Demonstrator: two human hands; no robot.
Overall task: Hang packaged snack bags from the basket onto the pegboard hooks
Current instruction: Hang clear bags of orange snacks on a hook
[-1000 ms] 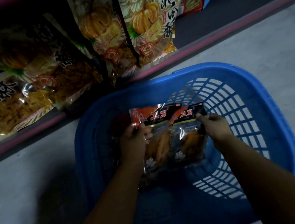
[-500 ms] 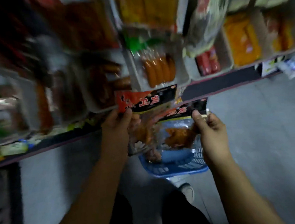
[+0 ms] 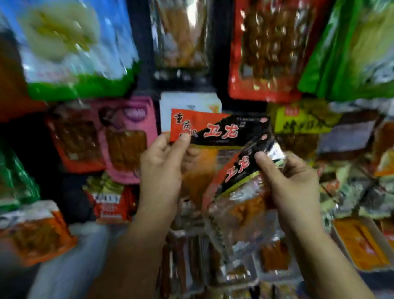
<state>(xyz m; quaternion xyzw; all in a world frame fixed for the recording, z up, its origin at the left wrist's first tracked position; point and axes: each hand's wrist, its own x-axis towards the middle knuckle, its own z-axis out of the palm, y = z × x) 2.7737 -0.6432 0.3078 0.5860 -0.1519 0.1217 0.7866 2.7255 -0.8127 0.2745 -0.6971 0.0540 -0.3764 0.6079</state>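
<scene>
Display wall (image 3: 141, 47) is packed with hanging snack packets, most blurred: a blue-and-green bag (image 3: 72, 45) upper left, a red packet (image 3: 274, 35) upper right, a green bag (image 3: 362, 30) far right, a pink packet (image 3: 128, 136) mid left, a yellow-labelled packet (image 3: 300, 121) mid right. Trays (image 3: 363, 242) of orange and brown sticks are seen along the bottom right; contents cannot be told more exactly. The basket is out of frame.

Two snack bags are held up in front of the wall, centre frame. The upper bag (image 3: 215, 128) has a red-and-black header with red characters and a clear body showing orange contents; its left header corner is pinched by the left hand (image 3: 161, 166), thumb on the front, remaining fingers curled behind. The lower bag (image 3: 238, 169), same design, is tilted, overlapping the upper bag's body; its header's right end is pinched by the right hand (image 3: 289, 184), thumb tip on the black strip, fingers curled narrow behind it. Whether either bag touches a hook cannot be told; hooks are not made out in the blur.
</scene>
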